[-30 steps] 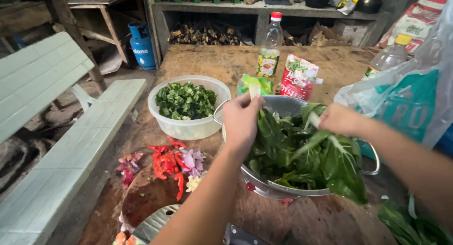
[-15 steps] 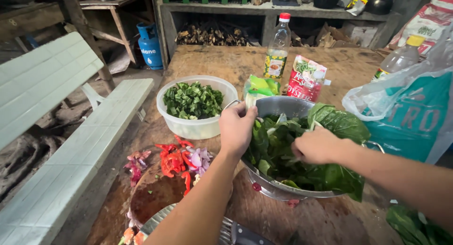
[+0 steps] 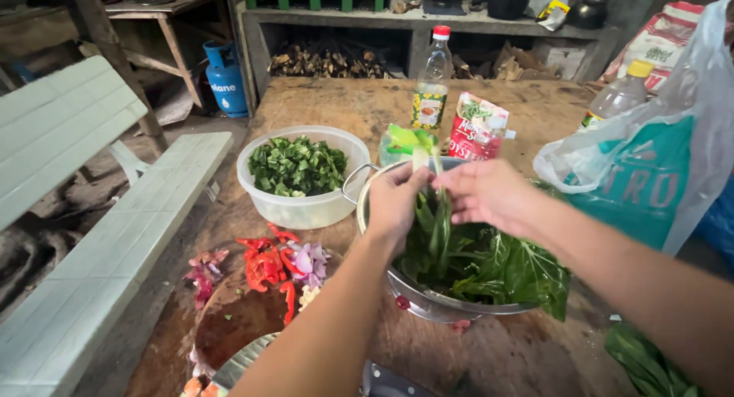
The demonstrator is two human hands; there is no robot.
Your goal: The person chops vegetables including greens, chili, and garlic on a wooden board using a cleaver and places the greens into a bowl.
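My left hand (image 3: 395, 202) and my right hand (image 3: 489, 194) meet above a metal bowl (image 3: 428, 303) full of large green leaves (image 3: 489, 263). Both pinch the pale stalk (image 3: 425, 162) of one leafy green that hangs down into the bowl. Left of the bowl stands a white plastic bowl (image 3: 306, 207) holding chopped greens (image 3: 297, 166). In front of it lies a round wooden board (image 3: 233, 328) with red chili pieces (image 3: 265, 263) and chopped shallot.
A clear bottle with a red cap (image 3: 431, 80), a red sauce pouch (image 3: 475, 126) and a green packet stand behind the bowl. A teal and white plastic bag (image 3: 650, 168) sits at the right. A pale wooden bench (image 3: 115, 244) runs along the table's left.
Both hands have come together and lifted one leaf's stalk above the metal bowl; earlier they were apart among the leaves.
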